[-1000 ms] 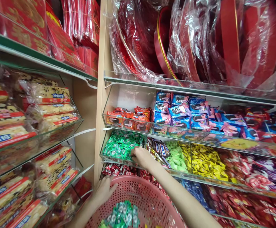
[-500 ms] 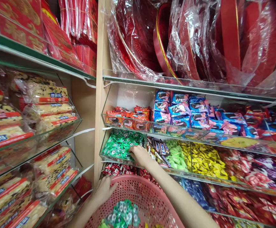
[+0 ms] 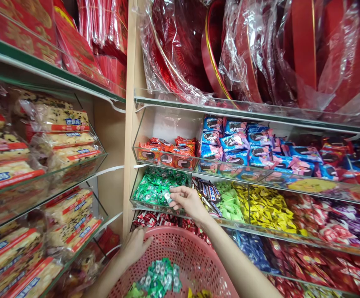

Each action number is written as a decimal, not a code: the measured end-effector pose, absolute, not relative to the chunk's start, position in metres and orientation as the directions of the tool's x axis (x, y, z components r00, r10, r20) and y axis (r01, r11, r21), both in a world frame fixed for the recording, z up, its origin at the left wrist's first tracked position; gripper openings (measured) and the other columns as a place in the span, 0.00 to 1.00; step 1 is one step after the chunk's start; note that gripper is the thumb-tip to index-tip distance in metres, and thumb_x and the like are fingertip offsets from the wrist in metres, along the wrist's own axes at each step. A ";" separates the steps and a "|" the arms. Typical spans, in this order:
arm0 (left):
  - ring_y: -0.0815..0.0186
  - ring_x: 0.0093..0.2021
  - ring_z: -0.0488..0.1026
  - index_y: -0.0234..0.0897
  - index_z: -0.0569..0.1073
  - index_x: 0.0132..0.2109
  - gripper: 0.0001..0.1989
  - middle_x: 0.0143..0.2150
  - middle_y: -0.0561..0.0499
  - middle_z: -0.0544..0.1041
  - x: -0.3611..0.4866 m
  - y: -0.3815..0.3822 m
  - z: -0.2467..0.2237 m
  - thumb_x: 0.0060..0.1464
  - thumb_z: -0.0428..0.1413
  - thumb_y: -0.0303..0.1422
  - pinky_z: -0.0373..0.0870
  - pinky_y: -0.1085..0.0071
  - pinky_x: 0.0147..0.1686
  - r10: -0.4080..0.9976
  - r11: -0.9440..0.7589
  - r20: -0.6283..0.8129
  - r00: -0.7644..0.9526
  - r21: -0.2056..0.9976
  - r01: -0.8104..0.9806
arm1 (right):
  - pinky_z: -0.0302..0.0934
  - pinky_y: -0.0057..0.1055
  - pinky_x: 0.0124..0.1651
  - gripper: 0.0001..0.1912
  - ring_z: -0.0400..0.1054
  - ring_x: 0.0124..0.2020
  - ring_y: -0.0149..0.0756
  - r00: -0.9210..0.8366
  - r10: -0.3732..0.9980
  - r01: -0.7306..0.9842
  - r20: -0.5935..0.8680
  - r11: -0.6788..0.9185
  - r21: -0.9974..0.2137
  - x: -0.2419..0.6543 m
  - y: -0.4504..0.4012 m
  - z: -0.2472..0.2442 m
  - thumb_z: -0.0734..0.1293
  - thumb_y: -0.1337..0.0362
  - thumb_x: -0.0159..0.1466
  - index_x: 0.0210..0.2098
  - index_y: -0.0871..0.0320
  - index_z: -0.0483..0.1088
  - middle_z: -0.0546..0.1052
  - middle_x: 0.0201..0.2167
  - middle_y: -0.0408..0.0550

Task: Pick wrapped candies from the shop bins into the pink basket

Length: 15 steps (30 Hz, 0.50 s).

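My right hand (image 3: 184,200) is raised at the front edge of the bin of green-wrapped candies (image 3: 155,184), its fingers pinching a small green and white wrapped candy (image 3: 168,197). My left hand (image 3: 136,245) grips the upper left rim of a pink perforated basket (image 3: 210,260), thumb over the inside. Inside the basket lie a pile of green-wrapped candies (image 3: 163,275) and, at the bottom edge, some yellow-wrapped ones (image 3: 200,293).
Clear shelf bins to the right hold chocolate bars (image 3: 209,192), yellow candies (image 3: 268,209) and blue packets (image 3: 235,145). Packaged cakes (image 3: 71,122) fill the left shelves. Above hang over red items in plastic (image 3: 248,54). A wooden post (image 3: 130,124) divides the shelves.
My right hand has lifted slightly out of the green candies, and a candy now shows between its fingers. My left hand stays on the basket rim.
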State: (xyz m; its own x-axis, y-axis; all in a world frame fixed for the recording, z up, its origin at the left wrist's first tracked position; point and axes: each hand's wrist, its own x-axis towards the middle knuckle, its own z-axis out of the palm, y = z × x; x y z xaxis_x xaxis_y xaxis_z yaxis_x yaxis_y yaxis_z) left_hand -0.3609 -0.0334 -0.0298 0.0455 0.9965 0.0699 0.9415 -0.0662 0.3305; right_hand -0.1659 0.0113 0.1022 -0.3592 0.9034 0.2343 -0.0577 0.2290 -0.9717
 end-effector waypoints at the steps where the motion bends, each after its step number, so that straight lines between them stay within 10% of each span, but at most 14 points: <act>1: 0.59 0.50 0.71 0.34 0.71 0.53 0.21 0.51 0.41 0.73 -0.361 -0.034 -0.029 0.58 0.46 0.40 0.64 0.71 0.47 0.996 -0.074 0.073 0.053 0.327 0.942 | 0.65 0.25 0.27 0.20 0.72 0.23 0.31 -0.367 0.907 -0.116 0.208 0.177 -0.977 -0.165 0.007 0.102 0.73 0.55 0.48 0.35 0.62 0.70 0.75 0.21 0.43; 15: 0.60 0.49 0.72 0.38 0.71 0.53 0.19 0.51 0.43 0.74 -0.359 -0.034 -0.027 0.57 0.48 0.38 0.64 0.72 0.45 0.996 -0.076 0.080 0.051 0.352 0.933 | 0.65 0.29 0.30 0.22 0.71 0.24 0.31 -0.614 0.789 -0.012 -0.031 -0.049 -0.999 -0.157 -0.025 0.028 0.75 0.54 0.43 0.30 0.63 0.71 0.75 0.22 0.44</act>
State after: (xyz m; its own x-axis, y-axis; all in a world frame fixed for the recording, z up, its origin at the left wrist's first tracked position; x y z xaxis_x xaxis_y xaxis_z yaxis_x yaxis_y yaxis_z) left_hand -0.3595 -0.0340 -0.0272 0.0513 0.9955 0.0795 0.9328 -0.0762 0.3522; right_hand -0.1565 -0.0248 0.0282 -0.6139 0.7888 -0.0311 -0.0122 -0.0490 -0.9987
